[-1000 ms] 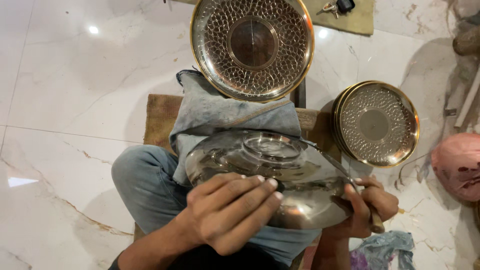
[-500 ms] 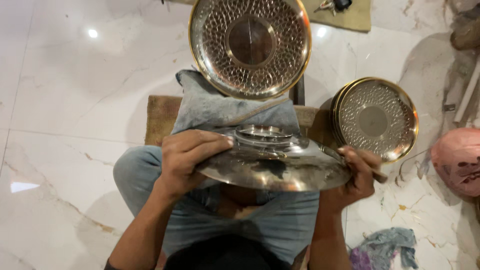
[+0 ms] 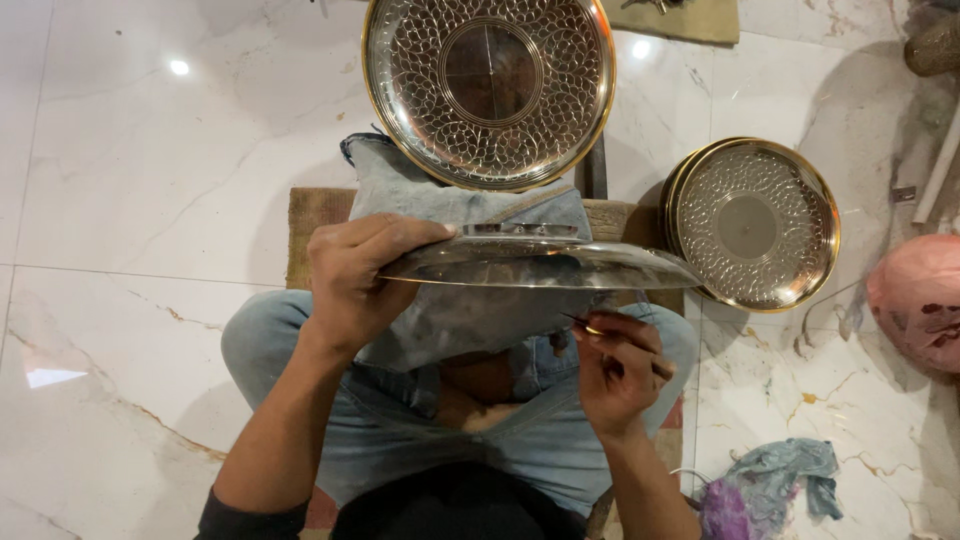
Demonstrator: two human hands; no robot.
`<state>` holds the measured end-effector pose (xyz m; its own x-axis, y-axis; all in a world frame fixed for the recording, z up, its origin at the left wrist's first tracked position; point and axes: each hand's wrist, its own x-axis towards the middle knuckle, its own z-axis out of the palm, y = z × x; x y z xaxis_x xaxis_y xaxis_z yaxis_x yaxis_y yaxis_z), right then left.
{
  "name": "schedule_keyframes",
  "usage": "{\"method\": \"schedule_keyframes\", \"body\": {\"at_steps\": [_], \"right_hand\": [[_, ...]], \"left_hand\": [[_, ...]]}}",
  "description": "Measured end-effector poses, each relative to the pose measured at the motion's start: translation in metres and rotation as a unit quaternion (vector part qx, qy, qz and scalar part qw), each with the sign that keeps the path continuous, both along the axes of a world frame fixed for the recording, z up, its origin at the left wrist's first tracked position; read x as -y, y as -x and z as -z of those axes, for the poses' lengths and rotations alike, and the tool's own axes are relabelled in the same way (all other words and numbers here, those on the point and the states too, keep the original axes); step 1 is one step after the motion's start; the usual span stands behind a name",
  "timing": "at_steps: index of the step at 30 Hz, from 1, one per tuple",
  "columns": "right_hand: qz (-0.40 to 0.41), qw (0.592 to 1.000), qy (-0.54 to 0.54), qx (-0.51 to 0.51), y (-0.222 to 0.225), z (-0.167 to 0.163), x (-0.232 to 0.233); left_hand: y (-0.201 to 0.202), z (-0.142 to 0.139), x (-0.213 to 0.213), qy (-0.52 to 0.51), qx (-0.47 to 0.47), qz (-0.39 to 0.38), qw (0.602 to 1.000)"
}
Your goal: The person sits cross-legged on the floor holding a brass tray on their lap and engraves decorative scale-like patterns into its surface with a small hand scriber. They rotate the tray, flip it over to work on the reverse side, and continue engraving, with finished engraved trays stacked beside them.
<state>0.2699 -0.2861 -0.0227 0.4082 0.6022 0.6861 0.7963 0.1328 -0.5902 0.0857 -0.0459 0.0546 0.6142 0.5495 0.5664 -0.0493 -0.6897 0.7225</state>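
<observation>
Left hand (image 3: pixel 355 275) grips the metal plate (image 3: pixel 540 262) edge-on while the right hand (image 3: pixel 618 372) pinches a thin tool (image 3: pixel 590 326) underneath, so looks like detail work needing steady aim next.

Glossy metal plate (image 3: pixel 540 262), matt denim cloth (image 3: pixel 450 205)

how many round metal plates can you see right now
3, possibly more. One plate is held edge-on by the left hand. A large patterned plate lies on the floor ahead. A smaller patterned plate sits to the right, apparently atop others stacked beneath it.
</observation>
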Motion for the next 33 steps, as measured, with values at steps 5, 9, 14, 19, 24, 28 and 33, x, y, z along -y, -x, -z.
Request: {"method": "schedule_keyframes", "body": {"at_steps": [5,9,14,19,24,28,33], "right_hand": [[-0.181,0.947,-0.117,-0.238,-0.014,0.009,-0.03],[-0.338,0.855,-0.182,-0.348,-0.03,0.018,-0.05],[-0.292,0.937,-0.125,-0.145,-0.042,0.009,-0.056],[-0.23,0.969,-0.066,-0.063,-0.045,0.007,-0.052],[-0.227,0.971,-0.031,-0.067,-0.053,0.019,-0.05],[-0.224,0.972,-0.023,-0.062,-0.06,0.025,-0.051],[-0.228,0.972,-0.017,-0.062,-0.066,0.024,-0.056]], "left_hand": [[0.0,0.002,-0.003,-0.005,0.013,0.011,1.0],[0.0,0.007,-0.005,-0.003,0.021,0.014,1.0],[0.0,0.013,-0.007,-0.04,0.042,0.011,0.998],[-0.003,0.017,-0.015,-0.055,0.056,0.02,0.997],[-0.005,0.018,-0.024,-0.058,0.054,0.028,0.996],[-0.008,0.018,-0.032,-0.056,0.038,0.023,0.997],[-0.011,0.021,-0.038,-0.042,0.039,0.034,0.998]]}}
